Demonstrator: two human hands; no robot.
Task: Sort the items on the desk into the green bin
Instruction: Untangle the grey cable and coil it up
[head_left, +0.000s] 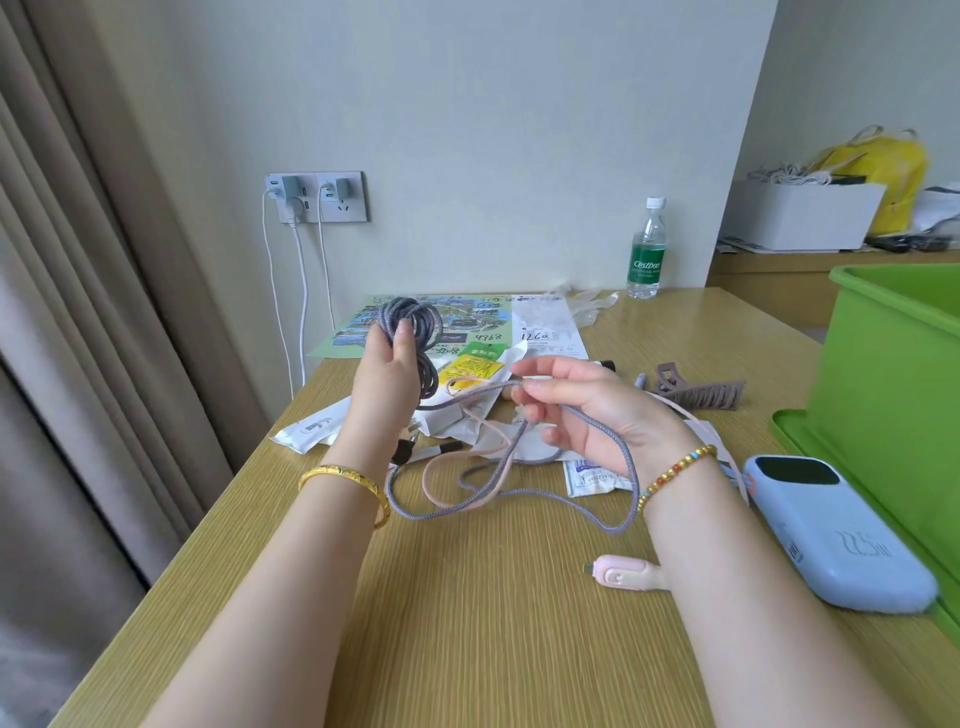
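Observation:
My left hand (387, 376) is raised above the desk and grips a bundle of coiled grey braided cable (410, 332). The loose end of that cable runs through the fingers of my right hand (576, 410) and droops in loops onto the desk. A pink cable (447, 462) lies tangled under those loops, its pink plug (623, 571) beside my right forearm. The green bin (893, 364) stands at the right edge on its green lid (795, 436). A light blue power bank (831, 535) lies next to the lid.
Behind my hands lie a brown hair claw (701, 392), papers and a colourful leaflet (441, 325), small packets (470, 369), a marker (431, 452) and white wrappers (311, 428). A water bottle (647, 249) stands at the wall. Chargers hang from a wall socket (317, 196).

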